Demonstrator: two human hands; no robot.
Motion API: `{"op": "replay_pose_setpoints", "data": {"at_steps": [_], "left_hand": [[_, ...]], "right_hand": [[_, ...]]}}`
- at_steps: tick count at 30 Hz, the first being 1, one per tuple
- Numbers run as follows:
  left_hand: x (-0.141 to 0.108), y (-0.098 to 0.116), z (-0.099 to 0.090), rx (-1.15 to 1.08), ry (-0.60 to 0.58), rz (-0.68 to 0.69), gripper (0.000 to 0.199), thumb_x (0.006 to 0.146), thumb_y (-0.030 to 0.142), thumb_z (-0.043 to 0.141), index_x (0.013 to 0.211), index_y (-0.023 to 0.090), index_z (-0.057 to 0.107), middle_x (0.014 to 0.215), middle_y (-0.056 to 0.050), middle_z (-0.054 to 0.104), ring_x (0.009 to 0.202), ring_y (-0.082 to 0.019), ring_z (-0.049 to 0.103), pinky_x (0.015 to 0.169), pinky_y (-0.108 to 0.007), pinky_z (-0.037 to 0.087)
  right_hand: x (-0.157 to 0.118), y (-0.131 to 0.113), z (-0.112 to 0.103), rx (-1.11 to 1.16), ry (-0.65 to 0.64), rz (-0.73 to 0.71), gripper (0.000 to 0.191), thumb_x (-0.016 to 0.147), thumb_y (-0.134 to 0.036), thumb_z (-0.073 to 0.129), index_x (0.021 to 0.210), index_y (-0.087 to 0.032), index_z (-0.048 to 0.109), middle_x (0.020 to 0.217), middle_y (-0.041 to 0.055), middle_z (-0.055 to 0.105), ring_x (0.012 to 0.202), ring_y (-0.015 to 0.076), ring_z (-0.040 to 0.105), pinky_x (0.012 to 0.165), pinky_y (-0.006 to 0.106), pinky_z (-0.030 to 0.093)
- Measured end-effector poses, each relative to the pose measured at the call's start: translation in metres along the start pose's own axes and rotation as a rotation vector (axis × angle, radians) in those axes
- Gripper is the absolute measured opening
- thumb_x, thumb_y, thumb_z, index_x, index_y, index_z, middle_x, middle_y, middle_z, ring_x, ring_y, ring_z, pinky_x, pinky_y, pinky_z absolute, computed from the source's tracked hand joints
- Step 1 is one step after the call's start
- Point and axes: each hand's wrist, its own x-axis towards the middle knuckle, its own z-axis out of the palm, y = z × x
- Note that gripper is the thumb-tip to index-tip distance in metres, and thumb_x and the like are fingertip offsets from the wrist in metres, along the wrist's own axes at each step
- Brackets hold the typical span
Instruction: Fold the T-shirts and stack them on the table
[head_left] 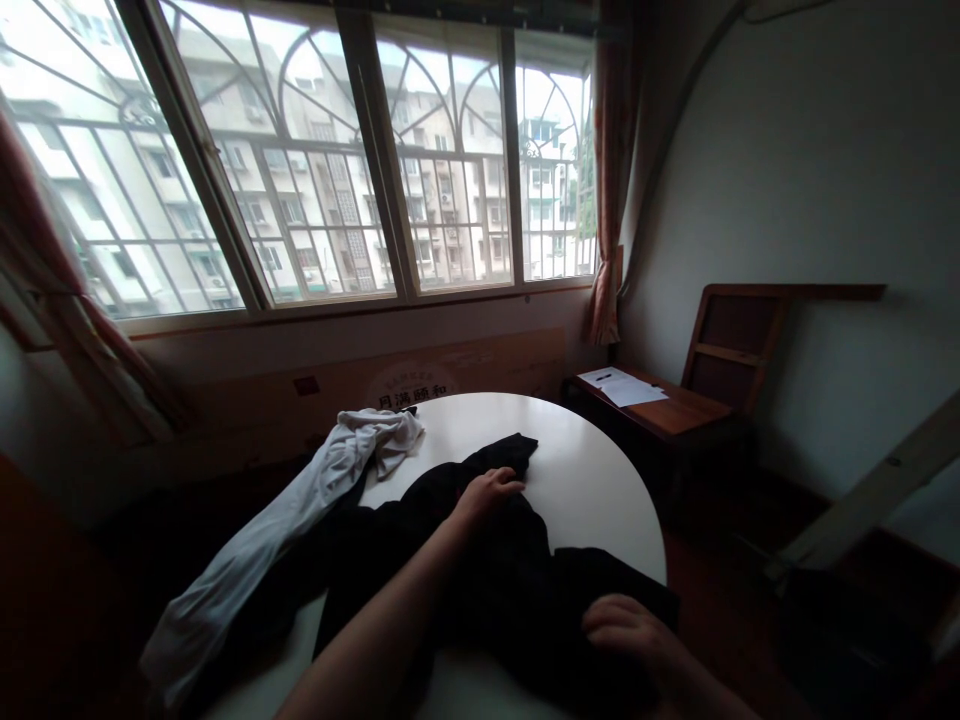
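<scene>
A black garment lies spread and wrinkled over the round white table. My left hand rests palm down on its upper part, fingers stretched out toward the far end of the cloth. Lower and to the right, my right hand is on the garment near the table's right edge, its fingers curled together on the dark fabric. Deep shadow hides how much cloth is in its fingers. To the left, a light grey garment lies along the table's edge and hangs down; neither hand touches it.
A low wooden table or bench with white papers and a pen stands by the right wall. Behind the white table, a printed cardboard panel leans under the barred windows. A slanted pale beam is at the right.
</scene>
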Motion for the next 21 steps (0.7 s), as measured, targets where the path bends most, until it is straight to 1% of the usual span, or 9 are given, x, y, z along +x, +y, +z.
{"op": "replay_pose_setpoints", "data": {"at_steps": [3,6,9,12,15,17,19,21], "left_hand": [[-0.004,-0.002,0.0,-0.034,0.039,-0.018,0.041,0.086,0.004,0.054,0.116,0.026,0.07,0.134,-0.006,0.059,0.116,-0.023,0.059,0.098,-0.035,0.049],[-0.008,-0.002,-0.001,-0.069,0.072,-0.042,0.034,0.087,0.006,0.053,0.11,0.024,0.072,0.128,-0.006,0.062,0.113,-0.022,0.061,0.095,-0.032,0.05],[-0.01,-0.001,-0.004,-0.097,0.093,-0.06,0.028,0.088,0.008,0.052,0.103,0.023,0.071,0.123,-0.005,0.064,0.111,-0.02,0.061,0.092,-0.029,0.05],[-0.01,-0.001,-0.006,-0.119,0.105,-0.079,0.027,0.088,0.007,0.049,0.1,0.021,0.068,0.12,-0.004,0.064,0.109,-0.019,0.06,0.09,-0.027,0.049],[-0.01,-0.001,-0.007,-0.136,0.119,-0.104,0.026,0.088,0.006,0.046,0.099,0.02,0.064,0.118,-0.005,0.063,0.106,-0.018,0.06,0.088,-0.027,0.049],[-0.01,-0.001,-0.008,-0.143,0.128,-0.119,0.026,0.087,0.005,0.045,0.099,0.02,0.061,0.117,-0.006,0.063,0.105,-0.018,0.06,0.088,-0.028,0.049],[-0.01,-0.001,-0.009,-0.147,0.135,-0.136,0.025,0.088,0.005,0.044,0.101,0.02,0.059,0.115,-0.007,0.063,0.104,-0.019,0.059,0.088,-0.029,0.049],[-0.011,-0.002,-0.008,-0.15,0.137,-0.147,0.026,0.087,0.005,0.045,0.103,0.021,0.057,0.116,-0.007,0.062,0.105,-0.02,0.059,0.09,-0.031,0.05]], "right_hand": [[0.0,0.002,0.001,-0.014,-0.014,-0.019,0.033,0.078,-0.024,0.07,0.111,-0.022,0.07,0.111,0.0113,0.069,0.108,0.0247,0.064,0.093,0.032,0.054],[-0.001,0.006,0.002,-0.029,0.019,-0.059,0.036,0.079,-0.025,0.071,0.115,-0.022,0.068,0.112,0.0116,0.069,0.108,0.025,0.065,0.093,0.033,0.054],[0.0,0.011,0.004,-0.03,0.0,-0.063,0.034,0.082,-0.038,0.072,0.111,-0.022,0.069,0.109,0.0117,0.07,0.105,0.0259,0.065,0.092,0.034,0.054],[0.0,0.016,0.006,-0.012,-0.01,-0.063,0.04,0.085,-0.054,0.067,0.109,-0.023,0.069,0.105,0.0106,0.071,0.101,0.0258,0.066,0.091,0.035,0.054],[0.0,0.02,0.008,-0.004,0.001,-0.081,0.044,0.088,-0.062,0.059,0.108,-0.024,0.068,0.104,0.0097,0.071,0.099,0.0246,0.065,0.089,0.034,0.053],[0.001,0.023,0.009,-0.014,0.001,-0.073,0.042,0.09,-0.062,0.057,0.104,-0.024,0.069,0.102,0.0093,0.071,0.096,0.0235,0.065,0.086,0.032,0.053],[0.002,0.027,0.011,-0.034,-0.02,-0.046,0.038,0.094,-0.058,0.052,0.099,-0.024,0.069,0.098,0.0087,0.071,0.093,0.0218,0.066,0.082,0.03,0.053],[0.002,0.033,0.014,-0.059,-0.049,-0.043,0.04,0.099,-0.054,0.045,0.094,-0.023,0.07,0.093,0.0087,0.072,0.09,0.0208,0.067,0.08,0.029,0.053]]}}
